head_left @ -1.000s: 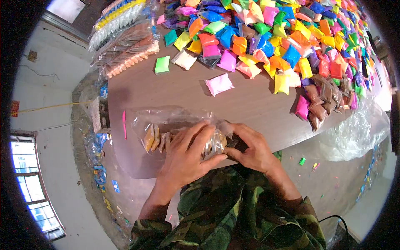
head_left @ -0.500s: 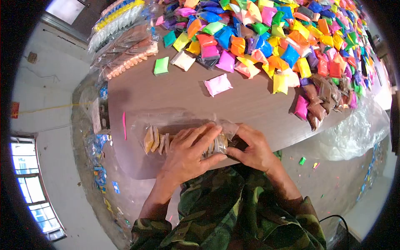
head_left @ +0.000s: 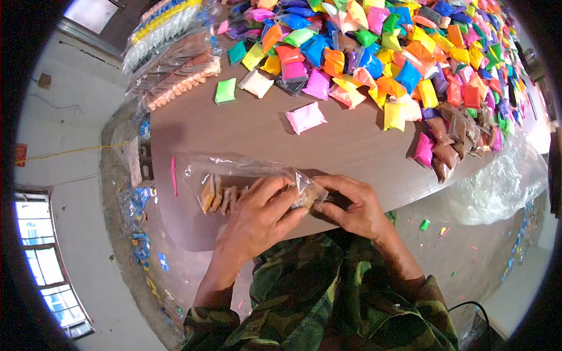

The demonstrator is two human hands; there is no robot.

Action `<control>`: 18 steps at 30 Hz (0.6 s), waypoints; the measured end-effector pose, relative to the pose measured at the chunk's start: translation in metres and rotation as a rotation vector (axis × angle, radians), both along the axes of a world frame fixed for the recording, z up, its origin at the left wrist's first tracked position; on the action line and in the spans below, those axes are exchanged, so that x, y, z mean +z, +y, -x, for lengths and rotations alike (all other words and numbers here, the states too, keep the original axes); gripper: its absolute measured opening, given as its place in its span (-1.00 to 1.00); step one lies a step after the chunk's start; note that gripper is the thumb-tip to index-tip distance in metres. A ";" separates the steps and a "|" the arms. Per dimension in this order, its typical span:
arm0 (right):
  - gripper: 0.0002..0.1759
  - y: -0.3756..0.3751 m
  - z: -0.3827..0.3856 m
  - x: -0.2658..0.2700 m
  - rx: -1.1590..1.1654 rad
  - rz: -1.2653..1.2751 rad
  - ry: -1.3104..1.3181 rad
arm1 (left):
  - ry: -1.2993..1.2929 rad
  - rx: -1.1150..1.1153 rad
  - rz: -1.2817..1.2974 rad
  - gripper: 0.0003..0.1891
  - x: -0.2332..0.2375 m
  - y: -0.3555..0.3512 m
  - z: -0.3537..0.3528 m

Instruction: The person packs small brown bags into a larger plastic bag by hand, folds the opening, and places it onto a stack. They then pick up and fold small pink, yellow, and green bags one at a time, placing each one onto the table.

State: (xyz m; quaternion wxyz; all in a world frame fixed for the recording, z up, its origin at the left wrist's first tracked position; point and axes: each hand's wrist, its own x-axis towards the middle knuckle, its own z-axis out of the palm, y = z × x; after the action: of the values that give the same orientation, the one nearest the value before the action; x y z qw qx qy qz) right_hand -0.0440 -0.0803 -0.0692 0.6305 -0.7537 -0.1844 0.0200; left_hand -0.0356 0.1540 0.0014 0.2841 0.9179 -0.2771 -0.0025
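Note:
A clear plastic bag (head_left: pixel 243 166) lies near the table's front edge with a row of small tan-brown packets (head_left: pixel 215 196) standing on edge inside it. My left hand (head_left: pixel 257 215) curves over the row from the near side, its fingers bent around the packets through the film. At the bag's right end, my right hand (head_left: pixel 356 207) pinches the plastic between thumb and fingers. The middle packets are hidden under my left hand. The bag's upper film stands up loosely behind the row.
A large heap of colourful packets (head_left: pixel 351 58) covers the table's far side. A pink packet (head_left: pixel 305 118) and a green packet (head_left: pixel 225 91) lie apart from it. Filled bags (head_left: pixel 175 76) are stacked at the far left. A pink strip (head_left: pixel 174 175) and a crumpled clear bag (head_left: pixel 492 187) flank the work area.
The bag's film has lifted and spread up behind the packets. My left hand has shifted slightly left, and its fingers have curled more. My right hand keeps hold of the right end.

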 end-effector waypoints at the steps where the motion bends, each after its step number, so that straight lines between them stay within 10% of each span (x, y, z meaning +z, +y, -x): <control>1: -0.42 0.000 0.000 0.001 -0.003 0.008 -0.006 | -0.001 -0.006 -0.018 -0.65 0.002 0.000 0.000; 18: -0.48 0.006 0.000 0.008 -0.018 0.015 0.006 | -0.027 0.002 -0.115 -0.69 0.012 0.007 -0.001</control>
State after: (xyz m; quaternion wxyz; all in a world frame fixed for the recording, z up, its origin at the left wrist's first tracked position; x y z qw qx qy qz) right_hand -0.0439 -0.0741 -0.0608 0.6255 -0.7600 -0.1755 0.0182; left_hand -0.0349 0.1607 0.0135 0.2270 0.9330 -0.2792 -0.0060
